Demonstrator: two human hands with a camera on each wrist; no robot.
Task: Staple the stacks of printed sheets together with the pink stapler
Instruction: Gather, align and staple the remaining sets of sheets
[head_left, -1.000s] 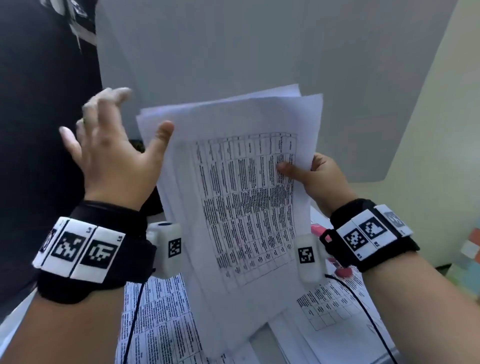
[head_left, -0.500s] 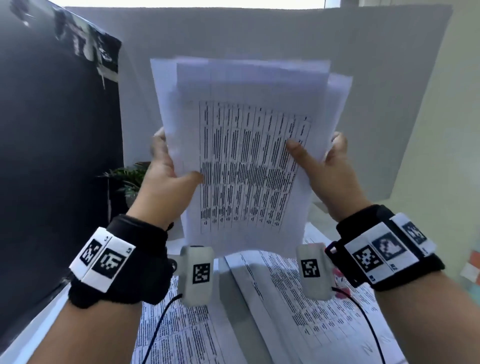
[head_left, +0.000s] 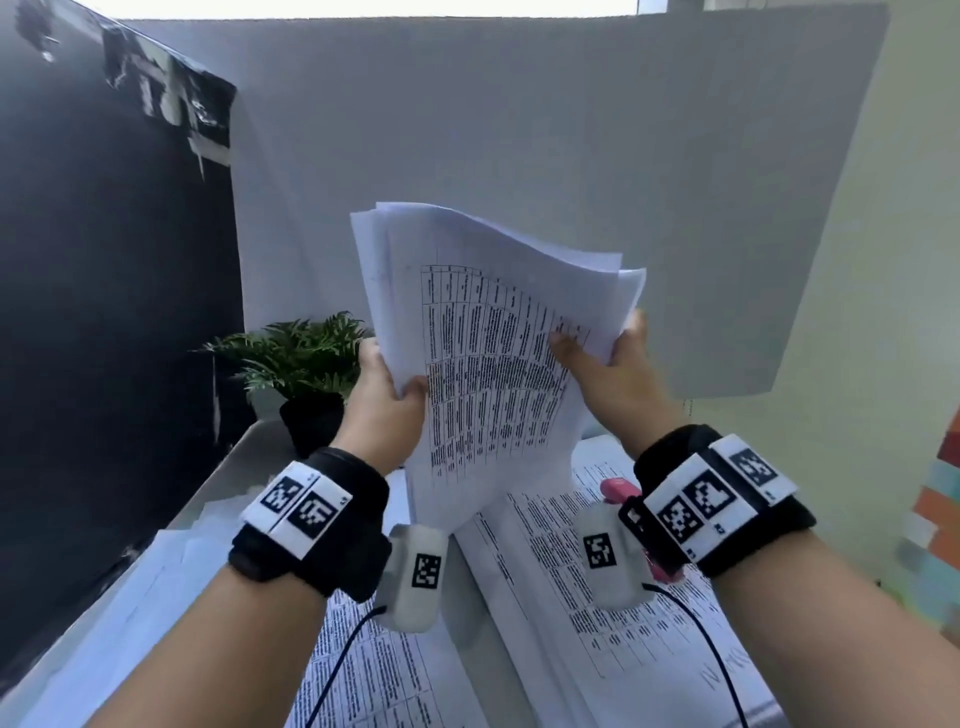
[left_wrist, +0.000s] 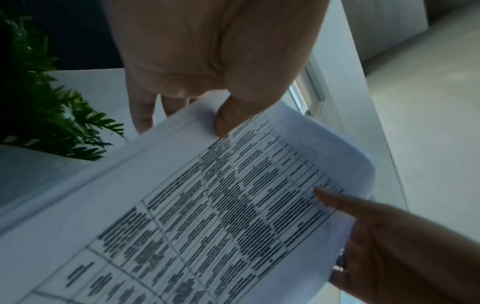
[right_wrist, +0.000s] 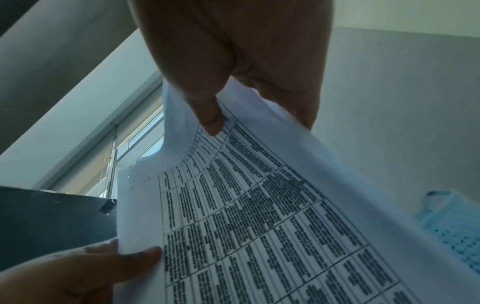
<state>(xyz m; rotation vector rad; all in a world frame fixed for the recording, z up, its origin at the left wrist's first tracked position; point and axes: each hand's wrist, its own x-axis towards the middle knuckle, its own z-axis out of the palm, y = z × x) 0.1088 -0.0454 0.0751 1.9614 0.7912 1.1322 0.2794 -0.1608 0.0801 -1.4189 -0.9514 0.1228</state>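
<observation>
You hold the loose stack of white printed sheets upright above the desk — left hand and right hand pinching opposite side edges. Light and floppy, it will likely fan; grip near one corner.

Left hand and right hand raised, thumbs forward, fingers pinching, forearms angled upward
</observation>
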